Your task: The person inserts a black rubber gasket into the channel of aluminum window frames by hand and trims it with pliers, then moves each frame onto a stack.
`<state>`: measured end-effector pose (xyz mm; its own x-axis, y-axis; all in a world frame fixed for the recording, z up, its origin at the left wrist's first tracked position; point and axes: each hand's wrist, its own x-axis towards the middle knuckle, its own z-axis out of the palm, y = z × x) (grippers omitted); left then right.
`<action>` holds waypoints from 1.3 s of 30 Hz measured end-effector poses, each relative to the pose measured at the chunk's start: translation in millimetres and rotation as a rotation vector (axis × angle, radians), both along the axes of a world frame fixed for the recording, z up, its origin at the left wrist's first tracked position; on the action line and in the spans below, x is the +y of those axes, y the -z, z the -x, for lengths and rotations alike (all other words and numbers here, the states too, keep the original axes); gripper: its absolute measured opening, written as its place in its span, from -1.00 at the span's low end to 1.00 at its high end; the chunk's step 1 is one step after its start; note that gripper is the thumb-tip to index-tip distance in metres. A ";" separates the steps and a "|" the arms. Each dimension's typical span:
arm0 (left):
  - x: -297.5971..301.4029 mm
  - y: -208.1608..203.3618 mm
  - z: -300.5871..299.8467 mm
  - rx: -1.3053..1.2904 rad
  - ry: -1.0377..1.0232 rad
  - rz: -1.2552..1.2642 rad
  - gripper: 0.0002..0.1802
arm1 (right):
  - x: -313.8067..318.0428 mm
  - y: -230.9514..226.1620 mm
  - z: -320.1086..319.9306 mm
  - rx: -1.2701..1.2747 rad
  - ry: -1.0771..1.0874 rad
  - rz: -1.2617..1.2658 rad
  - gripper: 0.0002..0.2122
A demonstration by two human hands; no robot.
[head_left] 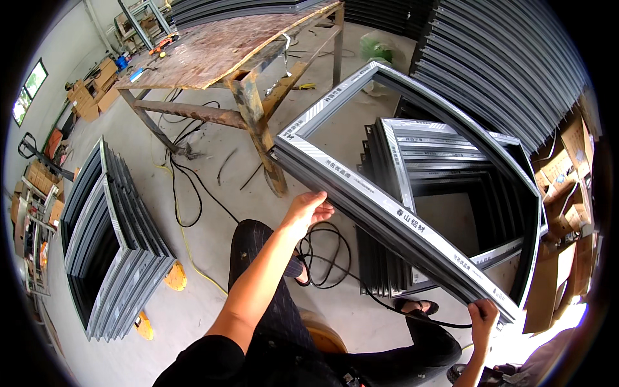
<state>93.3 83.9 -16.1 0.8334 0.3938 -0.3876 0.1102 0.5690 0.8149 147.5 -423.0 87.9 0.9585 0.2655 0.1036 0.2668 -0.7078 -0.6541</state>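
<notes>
A dark grey rectangular window frame [380, 197], with white printed film along its face, is tilted across the space in front of me. My left hand [308, 214] is closed on its near long side, towards the left end, thumb on top. At the right end of that same side, my right hand [483, 320] grips the edge close to the corner; its fingers are partly hidden. Behind and beneath the held frame stands a stack of similar frames [396, 161]. Whether the held frame rests on that stack, I cannot tell.
Another stack of frames [122, 258] stands at left on yellow supports [175, 277]. A worn workbench [213, 48] is ahead. Black cables [193, 187] loop across the floor by my feet. Long dark profiles [503, 64] and cardboard boxes [567, 161] are at right.
</notes>
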 end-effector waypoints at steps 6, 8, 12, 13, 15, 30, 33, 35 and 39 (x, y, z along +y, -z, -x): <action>-26.8 -13.9 2.2 0.121 -0.045 -0.009 -0.72 | 5.8 0.4 5.7 -0.009 -0.007 -0.037 -0.92; -45.2 -7.2 1.0 0.054 0.050 0.046 -0.71 | 2.8 5.4 5.1 -0.008 -0.009 -0.043 -0.92; -51.9 5.9 -1.2 0.022 -0.045 -0.007 -0.68 | 11.1 3.3 4.8 -0.040 -0.035 0.010 -0.91; -54.8 1.4 -1.9 0.040 -0.061 -0.007 -0.67 | 11.3 3.8 4.6 -0.050 -0.037 0.017 -0.90; -73.9 -14.8 0.4 0.097 0.005 0.010 -0.65 | 11.5 4.0 3.2 -0.035 -0.030 0.023 -0.89; 59.8 6.1 -6.5 0.135 -0.262 -0.045 -0.69 | 10.5 6.2 4.1 -0.081 -0.004 0.074 -0.85; 99.7 1.2 -4.5 0.143 -0.357 -0.088 -0.65 | 7.6 14.1 3.1 -0.117 0.003 0.033 -0.88; 85.0 0.1 -0.4 0.189 -0.367 -0.129 -0.61 | 8.9 16.2 5.4 -0.004 0.097 -0.103 -0.91; -31.7 -8.9 6.5 0.119 0.165 -0.006 -0.53 | 3.9 24.8 2.9 0.088 0.115 -0.164 -0.89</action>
